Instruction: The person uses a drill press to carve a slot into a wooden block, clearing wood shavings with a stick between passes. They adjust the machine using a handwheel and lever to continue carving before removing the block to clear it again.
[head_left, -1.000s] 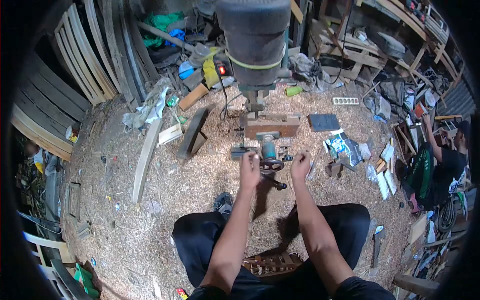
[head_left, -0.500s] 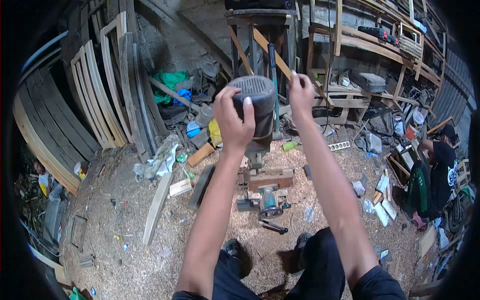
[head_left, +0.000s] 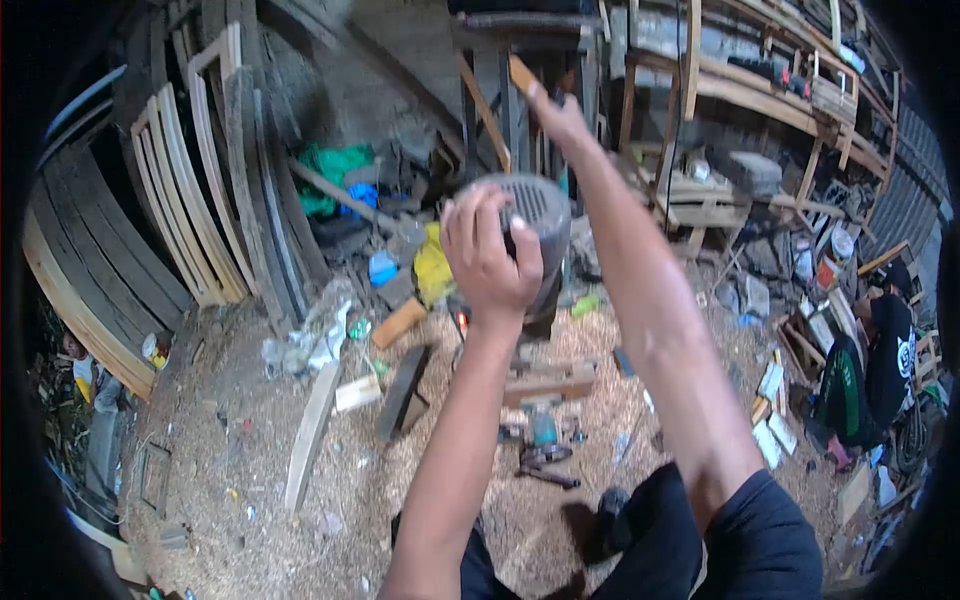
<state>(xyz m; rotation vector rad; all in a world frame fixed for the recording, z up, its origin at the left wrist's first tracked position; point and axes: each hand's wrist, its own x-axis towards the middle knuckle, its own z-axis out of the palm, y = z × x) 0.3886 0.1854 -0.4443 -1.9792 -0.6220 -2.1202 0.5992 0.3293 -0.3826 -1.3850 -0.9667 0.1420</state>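
Observation:
My left hand (head_left: 487, 252) rests with its fingers wrapped over the top of a dark grey motor housing (head_left: 545, 222) on an upright machine. My right hand (head_left: 558, 118) is raised higher and farther back, reaching to a long lever or handle near the machine's wooden frame (head_left: 490, 70); its fingers look closed, but the grip is blurred. Below the motor sit a wooden block (head_left: 548, 384) and a teal-bodied clamp with a handwheel (head_left: 543, 440) on the sawdust floor.
Sawdust covers the floor (head_left: 300, 520). Curved wooden slats (head_left: 190, 190) lean at the left. Planks (head_left: 312, 430), a dark board (head_left: 402, 392) and scraps lie about. Shelves with tools (head_left: 780, 90) stand at the right. Another person in a black shirt (head_left: 880, 350) crouches at the far right.
My hands rose from the handwheel near the floor up to the machine's top. In the last half second the right hand went higher and back; the left stayed on the motor.

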